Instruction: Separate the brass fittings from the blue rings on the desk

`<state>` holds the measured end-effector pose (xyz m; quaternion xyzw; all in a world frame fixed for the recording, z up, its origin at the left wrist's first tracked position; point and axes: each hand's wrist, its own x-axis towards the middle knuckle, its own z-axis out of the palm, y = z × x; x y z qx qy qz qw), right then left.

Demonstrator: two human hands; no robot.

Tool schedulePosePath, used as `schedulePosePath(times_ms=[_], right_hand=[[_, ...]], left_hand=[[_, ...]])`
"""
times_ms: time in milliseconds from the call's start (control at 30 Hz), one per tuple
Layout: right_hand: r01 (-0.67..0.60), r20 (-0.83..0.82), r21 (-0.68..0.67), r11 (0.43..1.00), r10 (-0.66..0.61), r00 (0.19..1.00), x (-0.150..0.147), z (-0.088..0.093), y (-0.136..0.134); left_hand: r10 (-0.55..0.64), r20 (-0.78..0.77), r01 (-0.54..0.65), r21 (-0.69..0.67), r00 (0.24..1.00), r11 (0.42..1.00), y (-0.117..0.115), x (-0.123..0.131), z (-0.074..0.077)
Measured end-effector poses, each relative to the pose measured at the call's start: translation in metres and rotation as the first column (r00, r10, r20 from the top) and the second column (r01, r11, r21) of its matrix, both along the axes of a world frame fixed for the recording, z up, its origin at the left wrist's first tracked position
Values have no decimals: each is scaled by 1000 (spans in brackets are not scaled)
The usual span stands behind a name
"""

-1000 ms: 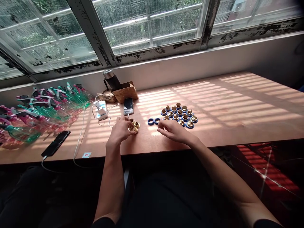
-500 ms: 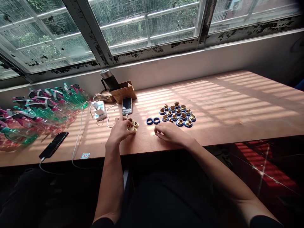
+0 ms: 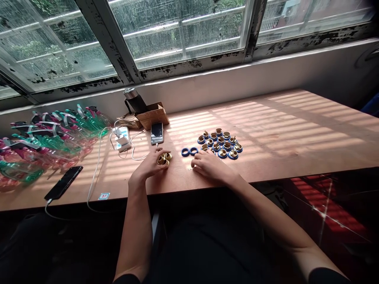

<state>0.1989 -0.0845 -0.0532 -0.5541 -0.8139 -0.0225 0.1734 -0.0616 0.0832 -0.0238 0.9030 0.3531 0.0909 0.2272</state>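
My left hand [image 3: 152, 163] curves around a small cluster of gold metal pieces [image 3: 165, 158] on the table, its thumb on the near side and its fingers on the far side. My right hand [image 3: 209, 166] is low over the wood with its fingers curled in. What the fingers hold, if anything, is hidden. A small bright spot [image 3: 190, 168] shows on the table by its fingertips. Beyond that hand lie two bare blue rings [image 3: 189, 151], side by side. Several blue rings with gold metal inserts [image 3: 220, 139] form a group to the right, partly hidden by my right hand.
Clear bottles with green and pink parts [image 3: 50, 138] crowd the left side. Near them are a black phone [image 3: 63, 182], a white power strip [image 3: 122, 140] and cables. A second phone [image 3: 157, 133], a cardboard box [image 3: 153, 115] and a black flask [image 3: 136, 101] stand behind my left hand.
My left hand's fingers have spread a little around the gold pieces, and more of these show. My right hand has hardly moved. The whole view has shifted slightly.
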Motion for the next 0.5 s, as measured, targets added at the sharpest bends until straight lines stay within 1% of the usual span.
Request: schedulePosePath(times_ms=[133,300,433,500], right_hand=[[19,-8,29,999,-19,1000,4,3,0],[48,-103,64,997,-42,994,26,18,-6],[161,-204,71,984,-144,968,49,33,-19],[211,-229,12,978,-202,952,56,39,-26]], left_hand=[[-1,9,1,8,1000,1000,1,1,0],[27,6,-27,9,1000,1000,-1,3,1],[47,24,-47,8,999,999,-2,5,-1],[54,35,-54,4,998,999,-2,6,-2]])
